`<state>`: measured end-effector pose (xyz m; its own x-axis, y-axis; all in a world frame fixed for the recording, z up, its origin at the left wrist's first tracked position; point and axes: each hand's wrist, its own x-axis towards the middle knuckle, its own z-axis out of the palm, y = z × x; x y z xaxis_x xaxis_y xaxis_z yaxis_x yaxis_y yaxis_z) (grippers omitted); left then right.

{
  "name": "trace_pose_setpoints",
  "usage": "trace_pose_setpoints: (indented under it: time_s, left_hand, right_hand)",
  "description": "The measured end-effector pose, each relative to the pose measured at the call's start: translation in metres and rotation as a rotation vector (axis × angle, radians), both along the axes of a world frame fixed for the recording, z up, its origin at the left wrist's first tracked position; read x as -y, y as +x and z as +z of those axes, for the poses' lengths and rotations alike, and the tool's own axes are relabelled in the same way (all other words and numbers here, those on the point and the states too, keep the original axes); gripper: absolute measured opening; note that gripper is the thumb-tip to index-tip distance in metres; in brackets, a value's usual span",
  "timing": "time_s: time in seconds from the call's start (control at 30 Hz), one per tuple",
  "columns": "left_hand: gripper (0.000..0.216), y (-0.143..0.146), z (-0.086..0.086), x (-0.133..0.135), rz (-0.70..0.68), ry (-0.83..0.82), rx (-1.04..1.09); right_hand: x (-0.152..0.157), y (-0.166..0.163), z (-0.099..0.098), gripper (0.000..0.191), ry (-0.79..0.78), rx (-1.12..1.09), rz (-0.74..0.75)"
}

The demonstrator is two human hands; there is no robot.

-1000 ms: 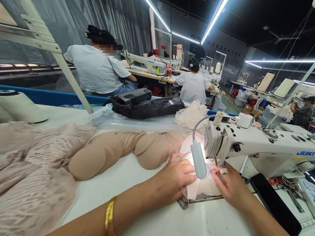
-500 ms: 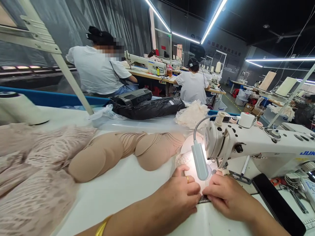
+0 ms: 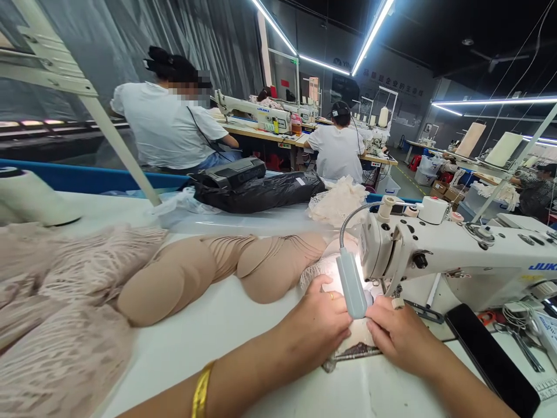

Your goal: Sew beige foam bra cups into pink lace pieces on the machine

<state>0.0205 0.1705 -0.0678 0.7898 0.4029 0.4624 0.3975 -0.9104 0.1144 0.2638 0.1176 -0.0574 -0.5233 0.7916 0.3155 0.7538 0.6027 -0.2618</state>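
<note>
Under the head of a white sewing machine lies a pale lace fabric piece, brightly lit by a grey gooseneck lamp. My left hand is closed on the fabric's left side, fingers curled and thumb stretched toward the lace. To the right of the lamp, my right hand pinches the fabric's near edge. The lamp and my fingers hide the needle area and much of the cloth. Left of the machine, beige molded bra cups lie in overlapping stacks.
Beige lace garments are heaped at the left beside a thread cone. A black phone and small scissors lie right. Behind are a black plastic bag, cream lace and two seated people in white shirts.
Both hands have moved slightly away from me with the fabric, toward the needle. More of the metal plate at the table's near side now shows. The lace has shifted a little left.
</note>
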Motion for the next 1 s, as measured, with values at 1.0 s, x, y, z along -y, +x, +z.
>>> trace_pose_setpoints:
  time_s: [1.0]
  left_hand:
    - [0.019,-0.051,0.061,-0.030,0.238,-0.448,-0.184]
  right_hand:
    - [-0.005,0.000,-0.008,0.019,0.049,-0.017,-0.041]
